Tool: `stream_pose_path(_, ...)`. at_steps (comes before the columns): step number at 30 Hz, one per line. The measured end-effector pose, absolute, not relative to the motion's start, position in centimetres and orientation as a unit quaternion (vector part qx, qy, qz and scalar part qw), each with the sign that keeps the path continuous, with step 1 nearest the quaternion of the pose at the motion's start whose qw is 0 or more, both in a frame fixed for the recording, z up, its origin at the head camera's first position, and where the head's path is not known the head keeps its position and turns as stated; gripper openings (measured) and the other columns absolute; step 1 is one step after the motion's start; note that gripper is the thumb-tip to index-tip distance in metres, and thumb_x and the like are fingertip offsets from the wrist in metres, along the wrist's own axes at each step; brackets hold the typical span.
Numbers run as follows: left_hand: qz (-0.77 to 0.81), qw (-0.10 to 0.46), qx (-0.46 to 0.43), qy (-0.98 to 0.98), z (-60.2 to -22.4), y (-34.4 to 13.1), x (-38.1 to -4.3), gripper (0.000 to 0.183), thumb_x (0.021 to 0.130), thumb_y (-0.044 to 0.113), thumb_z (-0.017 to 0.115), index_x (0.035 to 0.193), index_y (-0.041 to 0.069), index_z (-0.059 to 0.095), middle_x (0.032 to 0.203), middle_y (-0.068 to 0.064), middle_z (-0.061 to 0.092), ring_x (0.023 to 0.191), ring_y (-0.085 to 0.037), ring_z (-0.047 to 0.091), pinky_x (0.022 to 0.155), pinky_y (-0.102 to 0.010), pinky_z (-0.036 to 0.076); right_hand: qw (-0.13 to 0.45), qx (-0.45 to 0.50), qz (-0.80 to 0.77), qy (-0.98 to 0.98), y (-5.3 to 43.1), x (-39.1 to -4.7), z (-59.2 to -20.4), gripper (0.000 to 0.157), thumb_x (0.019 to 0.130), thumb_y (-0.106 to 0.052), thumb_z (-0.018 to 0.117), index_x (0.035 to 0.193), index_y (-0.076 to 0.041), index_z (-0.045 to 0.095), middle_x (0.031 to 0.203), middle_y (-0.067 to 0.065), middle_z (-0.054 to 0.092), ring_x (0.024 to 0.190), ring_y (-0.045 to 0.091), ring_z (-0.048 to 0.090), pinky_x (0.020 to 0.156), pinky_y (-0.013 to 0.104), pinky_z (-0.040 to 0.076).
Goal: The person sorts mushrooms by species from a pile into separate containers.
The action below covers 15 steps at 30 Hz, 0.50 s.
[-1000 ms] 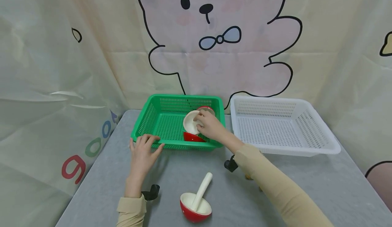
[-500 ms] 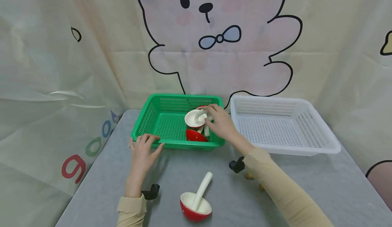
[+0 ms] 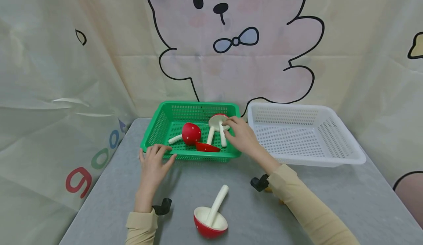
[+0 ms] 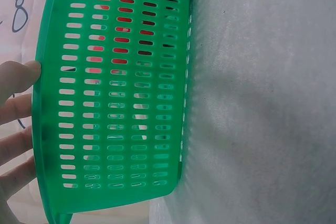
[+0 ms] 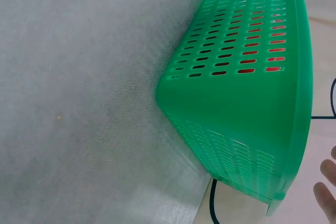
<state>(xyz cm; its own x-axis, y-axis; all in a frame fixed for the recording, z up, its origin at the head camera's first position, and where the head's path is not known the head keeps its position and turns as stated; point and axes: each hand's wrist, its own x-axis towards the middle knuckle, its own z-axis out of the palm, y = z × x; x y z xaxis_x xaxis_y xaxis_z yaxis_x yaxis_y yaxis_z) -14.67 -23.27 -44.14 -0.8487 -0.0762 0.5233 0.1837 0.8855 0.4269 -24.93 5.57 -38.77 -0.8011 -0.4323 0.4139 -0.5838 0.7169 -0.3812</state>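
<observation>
My left hand [image 3: 155, 162] grips the near rim of a green basket [image 3: 188, 157], at its left part. In the left wrist view, its thumb [image 4: 23, 74] touches the rim and the fingertips pass behind it. My right hand [image 3: 241, 134] is over the basket's right side, thumb and fingers apart beside the white stem [image 3: 223, 136] of a toy mushroom. I cannot tell whether they touch it. Another red-capped mushroom [image 3: 191, 134] lies on its side in the basket, stem to the left. A red cap [image 3: 207, 147] shows by the near wall.
A white basket [image 3: 307, 159] stands right of the green one. On the grey table [image 3: 178, 190] nearer me, a mushroom [image 3: 210, 223] rests cap down with its stem leaning up. Small yellowish things lie partly hidden by my right sleeve [image 3: 300, 201]. A printed curtain [image 3: 347, 54] hangs behind.
The mushroom that was at my right fingers has rolled left in the basket and now shows its red cap. My right hand has drawn slightly right. My left hand stays on the rim.
</observation>
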Motion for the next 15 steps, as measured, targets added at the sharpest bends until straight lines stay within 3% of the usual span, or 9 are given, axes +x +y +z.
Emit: stream_pose_path(15, -0.236, 0.277, -0.028, -0.931, -44.1, -23.1, -14.6, 0.023, 0.083, 0.026, 0.076, 0.101, 0.014, 0.07, 0.1, -0.007, 0.061, 0.106, -0.033, 0.052, 0.11, -0.073, 0.012, 0.158, 0.297, 0.26, -0.905, 5.8, -23.0, -38.4, 0.021, 0.091, -0.017, 0.063, 0.11, -0.011, 0.069, 0.115, 0.005, 0.064, 0.105, 0.023, 0.057, 0.085, 0.037, 0.051)
